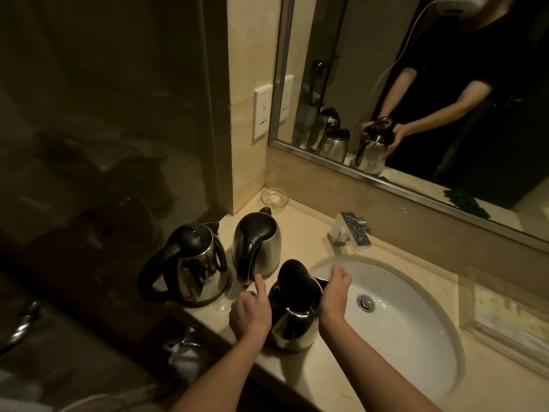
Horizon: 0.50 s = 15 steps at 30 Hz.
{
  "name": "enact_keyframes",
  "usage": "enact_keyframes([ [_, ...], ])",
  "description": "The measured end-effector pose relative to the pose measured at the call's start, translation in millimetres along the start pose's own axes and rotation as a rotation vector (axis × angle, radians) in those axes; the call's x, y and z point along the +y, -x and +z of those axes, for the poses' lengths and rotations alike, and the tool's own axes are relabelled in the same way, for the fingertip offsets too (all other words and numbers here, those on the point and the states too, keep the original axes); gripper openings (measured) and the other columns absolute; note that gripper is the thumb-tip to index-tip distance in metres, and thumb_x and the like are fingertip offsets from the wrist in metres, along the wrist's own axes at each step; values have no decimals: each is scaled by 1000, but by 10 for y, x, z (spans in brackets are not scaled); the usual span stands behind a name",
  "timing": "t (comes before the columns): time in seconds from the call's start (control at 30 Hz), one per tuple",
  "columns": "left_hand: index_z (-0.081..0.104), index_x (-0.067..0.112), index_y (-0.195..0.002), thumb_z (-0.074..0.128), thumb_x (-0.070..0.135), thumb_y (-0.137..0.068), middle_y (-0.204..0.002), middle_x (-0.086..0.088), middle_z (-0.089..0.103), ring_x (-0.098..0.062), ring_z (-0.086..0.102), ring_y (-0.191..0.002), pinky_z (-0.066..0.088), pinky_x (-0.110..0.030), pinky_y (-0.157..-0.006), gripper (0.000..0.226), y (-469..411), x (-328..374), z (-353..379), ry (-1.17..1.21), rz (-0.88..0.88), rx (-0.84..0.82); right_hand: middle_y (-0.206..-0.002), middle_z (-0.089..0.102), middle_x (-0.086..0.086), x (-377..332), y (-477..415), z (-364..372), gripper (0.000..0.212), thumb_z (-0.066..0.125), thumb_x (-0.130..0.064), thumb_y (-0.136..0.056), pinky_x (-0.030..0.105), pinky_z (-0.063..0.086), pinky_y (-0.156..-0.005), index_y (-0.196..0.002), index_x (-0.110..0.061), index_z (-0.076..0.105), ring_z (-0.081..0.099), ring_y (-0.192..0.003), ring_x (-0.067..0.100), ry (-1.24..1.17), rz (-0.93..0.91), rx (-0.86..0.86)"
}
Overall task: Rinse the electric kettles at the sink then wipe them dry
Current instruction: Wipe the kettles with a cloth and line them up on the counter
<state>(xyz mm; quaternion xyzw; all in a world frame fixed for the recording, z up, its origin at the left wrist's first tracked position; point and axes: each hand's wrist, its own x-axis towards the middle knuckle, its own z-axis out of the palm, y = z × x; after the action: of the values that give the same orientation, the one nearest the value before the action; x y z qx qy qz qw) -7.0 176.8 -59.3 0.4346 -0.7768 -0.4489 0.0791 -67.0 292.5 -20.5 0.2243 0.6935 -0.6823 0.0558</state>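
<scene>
The kettle [292,331] stands upright on the desk [297,379] at the sink's [416,337] left rim, long axis vertical, spout turned towards the sink's far side. It has a shiny steel body and a black lid [292,275] tipped up open. The left hand [251,313] clasps the side away from the sink, thumb raised. The right hand [334,295] curls over the rim by the spout, on the sink side. Two more steel kettles [196,269] [261,245] with black handles stand further left of the sink, lids closed. The tap [350,230] sits behind the sink
</scene>
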Motion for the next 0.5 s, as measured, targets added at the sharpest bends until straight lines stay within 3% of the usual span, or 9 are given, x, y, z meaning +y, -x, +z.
enact_keyframes([
  [0.1, 49, 18, -61, 25, 56, -100, -63, 4, 47, -8, 42, -57, 37, -30, -64, 59, 3, 19, -23, -20, 8, -21, -130, 50, 6, -55, 159, 118, 46, 32, -47, -102, 37, 34, -96, -140, -20, 36, 45, -118, 24, 7, -101, 32],
  [0.27, 50, 18, -67, 24, 54, -101, -75, 1, 51, -15, 50, -74, 36, -31, -72, 56, 22, 31, -49, -49, 56, -35, -142, 49, 10, -54, 265, 295, 68, 21, -62, -88, 53, 35, -109, -138, -19, 37, 45, -129, 30, 298, -342, 170],
  [0.5, 57, 14, -77, 23, 58, -99, -82, -1, 55, -16, 53, -78, 44, -32, -75, 60, -31, 3, -67, -130, 128, -100, -139, 52, 17, 44, -41, 126, 58, 25, -53, -98, 51, 32, -108, -137, -13, 38, 47, -127, 36, 427, -228, 252],
])
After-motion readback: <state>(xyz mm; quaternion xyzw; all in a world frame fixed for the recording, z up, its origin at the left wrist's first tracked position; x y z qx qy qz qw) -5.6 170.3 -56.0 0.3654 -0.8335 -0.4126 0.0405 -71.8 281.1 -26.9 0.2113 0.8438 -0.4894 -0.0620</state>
